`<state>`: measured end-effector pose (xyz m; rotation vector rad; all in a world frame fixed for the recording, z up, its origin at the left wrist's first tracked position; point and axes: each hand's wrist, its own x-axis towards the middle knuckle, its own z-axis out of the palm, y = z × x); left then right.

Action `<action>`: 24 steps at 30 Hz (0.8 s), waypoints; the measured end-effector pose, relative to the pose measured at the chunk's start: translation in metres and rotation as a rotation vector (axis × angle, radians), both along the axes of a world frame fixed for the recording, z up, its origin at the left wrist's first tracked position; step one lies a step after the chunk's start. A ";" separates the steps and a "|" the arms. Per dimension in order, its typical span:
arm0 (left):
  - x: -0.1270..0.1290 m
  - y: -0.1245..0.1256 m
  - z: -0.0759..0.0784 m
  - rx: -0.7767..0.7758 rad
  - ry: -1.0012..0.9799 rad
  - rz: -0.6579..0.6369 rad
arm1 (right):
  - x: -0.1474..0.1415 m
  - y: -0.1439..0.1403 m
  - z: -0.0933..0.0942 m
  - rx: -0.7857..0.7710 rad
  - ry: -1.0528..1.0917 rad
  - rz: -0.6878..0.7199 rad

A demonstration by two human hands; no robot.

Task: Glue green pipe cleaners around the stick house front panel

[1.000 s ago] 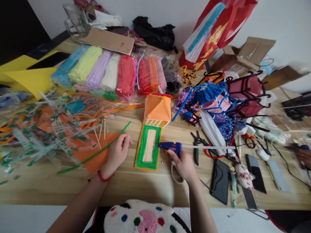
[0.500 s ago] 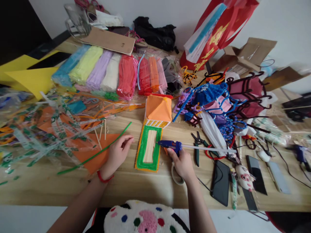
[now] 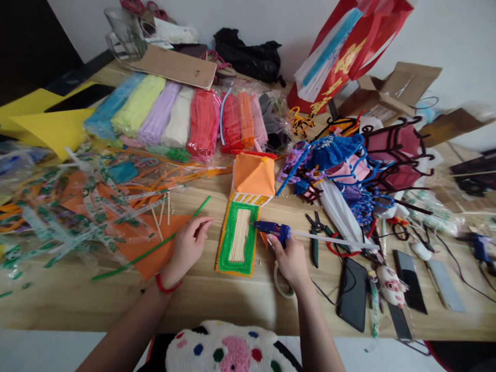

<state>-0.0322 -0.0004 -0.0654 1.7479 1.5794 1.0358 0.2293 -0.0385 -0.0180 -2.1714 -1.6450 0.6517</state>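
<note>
My right hand [image 3: 293, 261] grips a blue hot glue gun [image 3: 273, 229] with a long clear glue stick [image 3: 337, 239] out of its back. Its nozzle points left, over the right border of a flat green panel [image 3: 225, 252]. Pale sticks [image 3: 239, 235] line the panel's middle and an orange trim edges it. Behind the panel stands a small house model with an orange roof [image 3: 253, 174]. My left hand [image 3: 190, 243], loosely bent with thumb and fingers apart, rests left of the panel. A green pipe cleaner [image 3: 155, 243] runs beneath it; whether the hand touches it I cannot tell.
Orange sheets [image 3: 145, 258] and plastic wrappers [image 3: 89, 206] spread to the left. Bundled pipe cleaners [image 3: 203, 124] lie at the back. Pliers [image 3: 314, 232], a tape roll [image 3: 282, 284], a phone [image 3: 351, 294] and pipe-cleaner lanterns [image 3: 395, 150] occupy the right.
My left hand's fingers have shifted very slightly. The glue gun stays at the panel's right border, in nearly the same place.
</note>
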 end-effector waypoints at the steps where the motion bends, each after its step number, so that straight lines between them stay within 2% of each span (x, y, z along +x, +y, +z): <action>1: 0.000 0.000 0.000 -0.004 -0.003 -0.002 | 0.000 0.001 -0.001 0.006 -0.003 0.000; 12: 0.000 0.001 -0.002 -0.024 -0.003 -0.027 | -0.002 0.009 -0.007 0.015 0.003 -0.016; 24: 0.000 0.002 0.004 -0.021 0.001 -0.049 | -0.003 0.016 -0.009 0.003 0.035 -0.054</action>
